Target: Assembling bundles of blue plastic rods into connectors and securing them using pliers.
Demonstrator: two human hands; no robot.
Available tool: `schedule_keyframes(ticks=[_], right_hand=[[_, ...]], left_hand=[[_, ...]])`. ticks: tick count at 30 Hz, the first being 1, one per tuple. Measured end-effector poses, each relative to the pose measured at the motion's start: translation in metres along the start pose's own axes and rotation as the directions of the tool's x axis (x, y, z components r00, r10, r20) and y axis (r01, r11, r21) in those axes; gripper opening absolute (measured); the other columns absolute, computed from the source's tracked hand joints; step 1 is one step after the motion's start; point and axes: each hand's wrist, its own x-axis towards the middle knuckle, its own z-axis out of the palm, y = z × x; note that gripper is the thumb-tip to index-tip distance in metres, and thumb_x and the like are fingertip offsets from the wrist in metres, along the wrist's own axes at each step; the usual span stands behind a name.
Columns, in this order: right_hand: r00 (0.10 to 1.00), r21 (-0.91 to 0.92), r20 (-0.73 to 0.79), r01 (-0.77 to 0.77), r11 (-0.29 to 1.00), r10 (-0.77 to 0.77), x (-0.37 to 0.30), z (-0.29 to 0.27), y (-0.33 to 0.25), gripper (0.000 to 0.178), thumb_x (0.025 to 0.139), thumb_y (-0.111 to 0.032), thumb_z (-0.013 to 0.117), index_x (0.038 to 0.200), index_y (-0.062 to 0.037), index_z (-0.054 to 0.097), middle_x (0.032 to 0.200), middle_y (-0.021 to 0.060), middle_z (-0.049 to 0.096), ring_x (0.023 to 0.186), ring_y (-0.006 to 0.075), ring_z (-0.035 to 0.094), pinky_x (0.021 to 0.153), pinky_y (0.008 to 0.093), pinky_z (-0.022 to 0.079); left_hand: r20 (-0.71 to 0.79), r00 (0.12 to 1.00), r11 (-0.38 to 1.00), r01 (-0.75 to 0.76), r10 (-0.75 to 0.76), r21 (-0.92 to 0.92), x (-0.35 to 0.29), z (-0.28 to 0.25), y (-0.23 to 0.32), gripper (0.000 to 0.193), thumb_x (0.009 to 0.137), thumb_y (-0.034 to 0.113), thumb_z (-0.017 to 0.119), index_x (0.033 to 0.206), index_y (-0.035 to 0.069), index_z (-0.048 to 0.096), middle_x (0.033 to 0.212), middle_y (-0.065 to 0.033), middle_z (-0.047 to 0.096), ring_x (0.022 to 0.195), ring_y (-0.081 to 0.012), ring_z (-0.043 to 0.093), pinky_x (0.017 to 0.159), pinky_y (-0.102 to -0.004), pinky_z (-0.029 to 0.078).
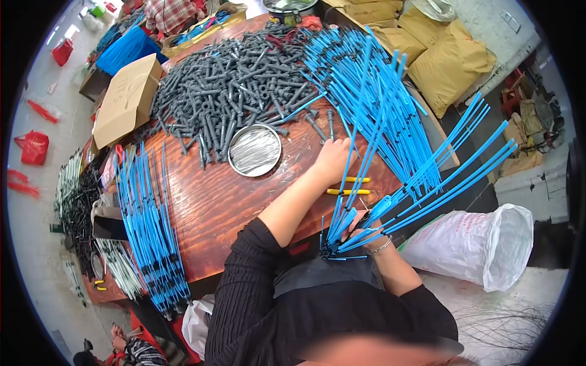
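My left hand [334,160] reaches over the brown table, fingers curled together at the lower end of a slim grey plastic fitting [331,124]. A similar fitting lies close to it. Near my lap, my right hand [368,230] is closed round a fanned bundle of blue plastic rods [421,182] with black bands. Their gathered ends sit at the table's front edge, and the long ends spread up and right. The rods partly hide the right fingers. Yellow-handled pliers [349,191] lie between my hands.
A large heap of grey fittings [238,79] covers the far table [207,226]. A round metal dish [254,150] holds thin silvery pieces. Blue rods [372,91] are piled right, more [149,226] left. A cardboard box [127,100], yellow sacks [455,64] and a white sack [464,247] stand around.
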Motion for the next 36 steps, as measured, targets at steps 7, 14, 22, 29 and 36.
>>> schedule_keyframes(ticks=[7, 14, 22, 29, 36], right_hand=[[0.995, 0.001, 0.096, -0.034, 0.999, 0.034, 0.005, -0.014, 0.009, 0.022, 0.070, -0.011, 0.074, 0.079, 0.0009, 0.058, 0.086, 0.0144, 0.063, 0.070, 0.0236, 0.063, 0.064, 0.0354, 0.053], [0.870, -0.013, 0.412, -0.292, 0.956, 0.271, 0.034, 0.038, 0.055, 0.027, 0.070, -0.016, 0.077, 0.082, 0.0012, 0.060, 0.086, 0.0128, 0.063, 0.074, 0.0202, 0.063, 0.066, 0.0315, 0.051], [0.725, -0.178, 0.545, -0.391, 0.903, 0.421, 0.042, 0.109, 0.092, 0.020, 0.061, -0.008, 0.077, 0.066, -0.0002, 0.059, 0.070, 0.0133, 0.063, 0.065, 0.0225, 0.061, 0.060, 0.0319, 0.048], [0.716, -0.240, 0.524, -0.397, 0.886, 0.462, 0.034, 0.113, 0.107, 0.034, 0.063, -0.020, 0.083, 0.081, -0.0013, 0.061, 0.082, 0.0058, 0.062, 0.074, 0.0143, 0.060, 0.066, 0.0274, 0.048], [0.694, -0.246, 0.532, -0.422, 0.873, 0.485, 0.032, 0.110, 0.112, 0.035, 0.062, -0.016, 0.083, 0.086, -0.0016, 0.061, 0.082, 0.0049, 0.062, 0.076, 0.0140, 0.061, 0.068, 0.0284, 0.049]], left_hand=[[0.110, 0.902, 0.692, 0.394, -0.418, -0.605, -0.085, -0.094, 0.018, 0.030, 0.070, 0.005, 0.067, 0.097, 0.004, 0.054, 0.074, -0.0075, 0.058, 0.071, -0.0143, 0.061, 0.062, -0.0296, 0.047], [0.369, 0.672, -0.104, 0.400, -0.642, -0.911, -0.226, -0.119, 0.054, 0.026, 0.074, 0.000, 0.064, 0.098, 0.002, 0.055, 0.079, -0.0021, 0.060, 0.071, -0.0066, 0.057, 0.061, -0.0224, 0.045], [0.389, 0.682, -0.358, 0.196, -0.619, -0.913, -0.299, -0.140, 0.081, 0.036, 0.076, -0.002, 0.066, 0.111, -0.002, 0.056, 0.083, -0.0020, 0.060, 0.073, -0.0063, 0.056, 0.065, -0.0203, 0.045], [0.320, 0.744, -0.391, 0.086, -0.587, -0.916, -0.331, -0.127, 0.087, 0.034, 0.075, -0.001, 0.067, 0.108, -0.004, 0.058, 0.088, -0.0060, 0.060, 0.076, -0.0099, 0.056, 0.069, -0.0234, 0.046], [0.217, 0.821, -0.163, 0.153, -0.528, -0.975, -0.326, -0.133, 0.082, 0.032, 0.073, 0.002, 0.069, 0.102, -0.006, 0.058, 0.097, -0.0107, 0.059, 0.081, -0.0139, 0.059, 0.069, -0.0254, 0.048]])
